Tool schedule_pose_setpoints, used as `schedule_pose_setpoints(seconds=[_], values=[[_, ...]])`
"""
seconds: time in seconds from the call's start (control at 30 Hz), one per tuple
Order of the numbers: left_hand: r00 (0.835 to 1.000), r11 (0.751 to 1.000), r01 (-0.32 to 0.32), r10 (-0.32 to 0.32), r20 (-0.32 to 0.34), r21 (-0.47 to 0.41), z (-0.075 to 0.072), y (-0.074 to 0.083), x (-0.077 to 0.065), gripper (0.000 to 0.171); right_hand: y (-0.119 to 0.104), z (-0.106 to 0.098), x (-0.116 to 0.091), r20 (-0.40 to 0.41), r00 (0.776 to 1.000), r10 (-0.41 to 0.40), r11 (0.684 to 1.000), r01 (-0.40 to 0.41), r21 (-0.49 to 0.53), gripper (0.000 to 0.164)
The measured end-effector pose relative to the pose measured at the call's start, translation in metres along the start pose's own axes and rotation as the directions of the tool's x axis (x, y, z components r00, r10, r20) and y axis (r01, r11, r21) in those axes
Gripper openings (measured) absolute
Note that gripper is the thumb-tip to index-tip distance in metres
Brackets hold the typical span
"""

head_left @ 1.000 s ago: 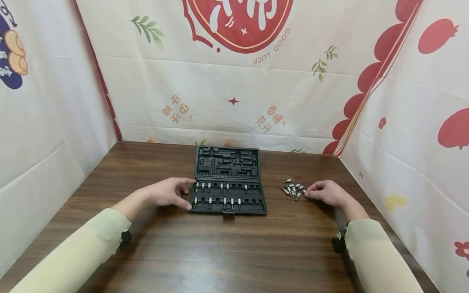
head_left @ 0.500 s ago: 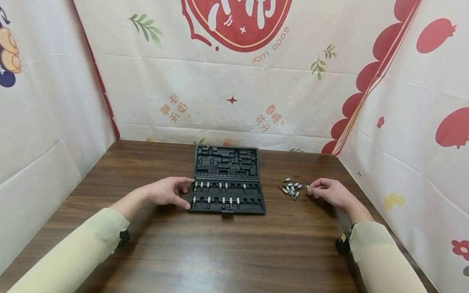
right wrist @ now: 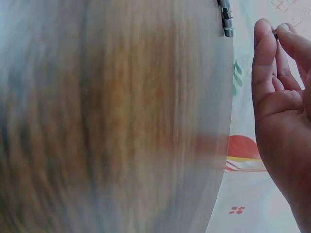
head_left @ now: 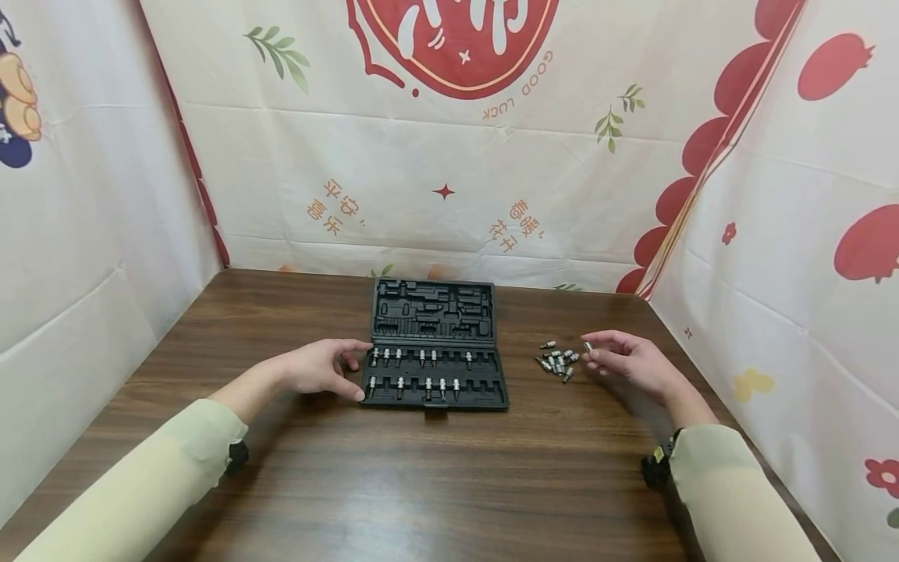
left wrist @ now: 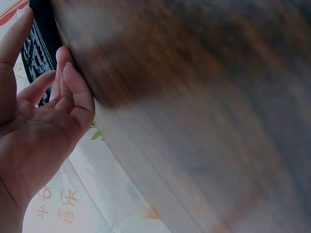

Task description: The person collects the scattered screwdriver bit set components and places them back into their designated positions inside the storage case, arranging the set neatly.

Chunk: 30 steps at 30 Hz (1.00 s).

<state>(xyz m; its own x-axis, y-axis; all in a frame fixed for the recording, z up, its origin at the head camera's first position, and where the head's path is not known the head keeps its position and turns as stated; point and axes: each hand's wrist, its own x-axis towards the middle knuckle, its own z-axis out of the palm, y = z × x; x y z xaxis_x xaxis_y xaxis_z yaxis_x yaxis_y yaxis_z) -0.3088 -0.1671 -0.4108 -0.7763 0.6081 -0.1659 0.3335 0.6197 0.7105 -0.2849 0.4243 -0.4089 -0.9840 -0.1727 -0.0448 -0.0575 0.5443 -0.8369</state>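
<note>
A black plastic bit-set case [head_left: 414, 396] lies unfolded on the table, its moulded lid toward the back. Short silver bit sockets [head_left: 428, 385] sit in two rows of its slots. At the case's left edge, my left hand [head_left: 319, 368] touches the side, thumb at the front corner and index finger near the hinge. My right hand [head_left: 635, 365] pinches one bit socket [head_left: 588, 346] between thumb and fingertips, just above the table. Beside it lies a loose pile of bit sockets [head_left: 559, 362]. The right wrist view shows only a dark tip of the held one.
The brown wood-grain table [head_left: 393, 484] reaches back to a printed cloth wall [head_left: 393, 156]. More cloth hangs at the left and right sides. One bit socket [head_left: 548, 345] lies slightly apart, behind the pile.
My right hand has drawn a bit socket away from the pile, lifted it a little and tilted it up between the fingertips. The left hand and the case stay put.
</note>
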Motion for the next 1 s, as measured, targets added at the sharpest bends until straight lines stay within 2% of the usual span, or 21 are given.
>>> schedule_pose_setpoints(seconds=[0.17,0.37,0.7,1.0], values=[[1.000,1.000,0.001,-0.001,0.004,0.003,0.000,0.001,0.000,0.092,-0.001,0.003,0.004,0.013,1.000,-0.021,0.994,0.020,0.103,0.055],[1.000,1.000,0.003,-0.003,0.004,0.009,-0.001,0.000,0.000,0.092,-0.008,0.005,0.007,0.014,1.000,0.006,0.993,-0.008,0.115,0.063],[1.000,1.000,0.001,-0.001,0.007,0.009,-0.001,0.000,0.000,0.093,-0.026,0.016,0.011,-0.048,0.998,-0.030,0.999,0.029,-0.018,0.047],[1.000,1.000,-0.001,0.001,-0.002,0.008,0.000,0.000,0.000,0.092,-0.041,0.030,0.017,-0.080,0.993,-0.086,0.996,0.084,-0.016,0.048]])
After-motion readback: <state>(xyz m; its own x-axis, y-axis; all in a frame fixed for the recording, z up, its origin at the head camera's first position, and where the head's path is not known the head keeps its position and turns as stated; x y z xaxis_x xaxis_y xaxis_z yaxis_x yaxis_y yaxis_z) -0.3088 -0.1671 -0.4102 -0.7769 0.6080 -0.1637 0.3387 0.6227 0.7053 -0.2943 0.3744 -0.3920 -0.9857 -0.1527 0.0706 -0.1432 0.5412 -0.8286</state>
